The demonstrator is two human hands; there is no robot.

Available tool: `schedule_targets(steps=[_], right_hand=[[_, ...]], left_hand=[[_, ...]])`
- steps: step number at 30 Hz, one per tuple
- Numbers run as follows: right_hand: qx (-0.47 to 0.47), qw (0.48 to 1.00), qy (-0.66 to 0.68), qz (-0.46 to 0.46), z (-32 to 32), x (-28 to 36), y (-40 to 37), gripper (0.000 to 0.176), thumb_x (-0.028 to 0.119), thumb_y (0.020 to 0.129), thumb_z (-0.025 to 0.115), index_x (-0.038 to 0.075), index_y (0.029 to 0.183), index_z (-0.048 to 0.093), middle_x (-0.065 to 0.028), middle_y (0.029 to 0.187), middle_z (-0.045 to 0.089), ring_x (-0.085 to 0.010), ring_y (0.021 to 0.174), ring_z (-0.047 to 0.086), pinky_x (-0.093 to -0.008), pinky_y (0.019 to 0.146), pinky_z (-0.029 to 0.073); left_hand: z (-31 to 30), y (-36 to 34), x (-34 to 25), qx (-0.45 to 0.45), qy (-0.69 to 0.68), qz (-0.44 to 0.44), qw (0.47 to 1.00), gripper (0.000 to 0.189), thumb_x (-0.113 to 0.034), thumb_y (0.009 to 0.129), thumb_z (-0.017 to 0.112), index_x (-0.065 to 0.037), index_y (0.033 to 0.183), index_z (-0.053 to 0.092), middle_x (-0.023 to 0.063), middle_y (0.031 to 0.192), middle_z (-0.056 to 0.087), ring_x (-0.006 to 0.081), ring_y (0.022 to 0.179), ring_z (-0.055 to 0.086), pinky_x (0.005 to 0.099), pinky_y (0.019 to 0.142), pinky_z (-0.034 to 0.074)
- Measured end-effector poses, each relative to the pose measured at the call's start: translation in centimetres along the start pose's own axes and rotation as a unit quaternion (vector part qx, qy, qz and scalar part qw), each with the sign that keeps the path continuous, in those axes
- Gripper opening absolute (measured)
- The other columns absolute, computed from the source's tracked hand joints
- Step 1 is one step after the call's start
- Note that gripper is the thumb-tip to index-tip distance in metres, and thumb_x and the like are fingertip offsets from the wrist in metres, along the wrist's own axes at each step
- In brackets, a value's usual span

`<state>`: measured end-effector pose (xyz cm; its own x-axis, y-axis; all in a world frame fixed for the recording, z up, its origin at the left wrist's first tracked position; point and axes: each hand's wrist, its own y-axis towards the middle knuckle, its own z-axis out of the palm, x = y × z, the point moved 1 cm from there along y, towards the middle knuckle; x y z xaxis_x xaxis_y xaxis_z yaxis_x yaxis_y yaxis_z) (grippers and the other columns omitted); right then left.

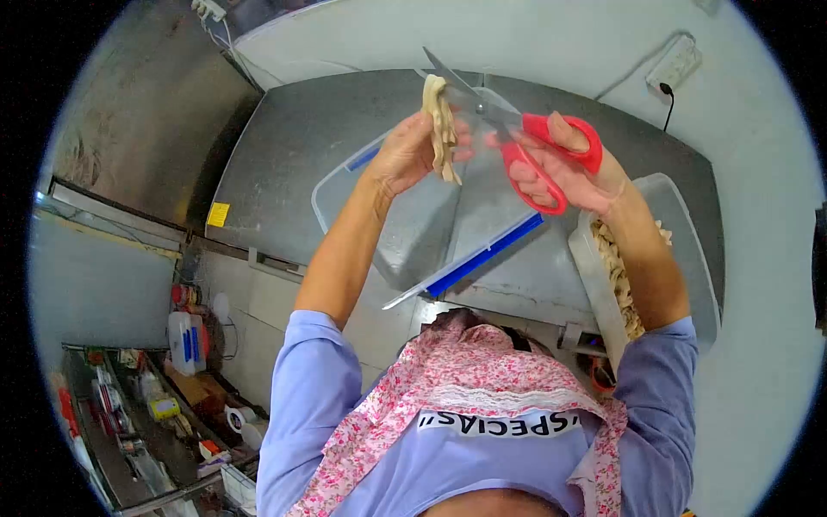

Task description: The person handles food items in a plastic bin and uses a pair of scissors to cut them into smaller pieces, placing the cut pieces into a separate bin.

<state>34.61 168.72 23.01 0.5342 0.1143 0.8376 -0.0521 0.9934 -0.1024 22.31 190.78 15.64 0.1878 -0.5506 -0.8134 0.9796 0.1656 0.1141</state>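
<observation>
My left hand [412,153] holds a bunch of pale, folded strips [442,138] upright between thumb and fingers. My right hand [573,168] has its thumb and fingers through the red handles of large scissors [481,107]. The blades are spread apart and point up and left, beside the top of the strips. Below both hands lies a clear plastic box [345,202] with blue clips on its edges. Under my right forearm, a white tray [594,280] holds many pale pieces [616,267].
A grey metal worktop [284,138] runs along a white wall with a socket strip [674,65]. A clear lid or tub [689,233] is beside the tray at the right. Open drawers [138,422] with tools and bottles stand at the lower left.
</observation>
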Motion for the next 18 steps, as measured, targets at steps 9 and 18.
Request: schedule_targets(steps=[9,18], right_hand=[[0.048,0.995,0.083,-0.023,-0.8,0.0,0.1,0.054,0.045,0.090,0.058,-0.003,0.114,0.058,-0.0096,0.084,0.063,-0.0161,0.071,0.058,-0.0269,0.063,0.048],[0.037,0.999,0.017,-0.034,-0.4,-1.2,-0.3,0.057,0.048,0.092,0.053,0.002,0.125,0.052,-0.0075,0.089,0.062,-0.0142,0.074,0.058,-0.0274,0.065,0.047]], left_hand=[[0.8,0.3,-0.6,0.021,-0.002,-0.031,0.999,0.041,-0.034,0.100,0.039,-0.006,0.130,0.043,0.0170,0.111,0.062,0.0124,0.064,0.057,0.0252,0.056,0.049],[1.2,0.0,-0.2,0.009,0.061,-0.001,0.998,0.049,-0.048,0.095,0.046,-0.010,0.126,0.044,0.0153,0.107,0.062,0.0027,0.050,0.034,0.0158,0.043,0.030]])
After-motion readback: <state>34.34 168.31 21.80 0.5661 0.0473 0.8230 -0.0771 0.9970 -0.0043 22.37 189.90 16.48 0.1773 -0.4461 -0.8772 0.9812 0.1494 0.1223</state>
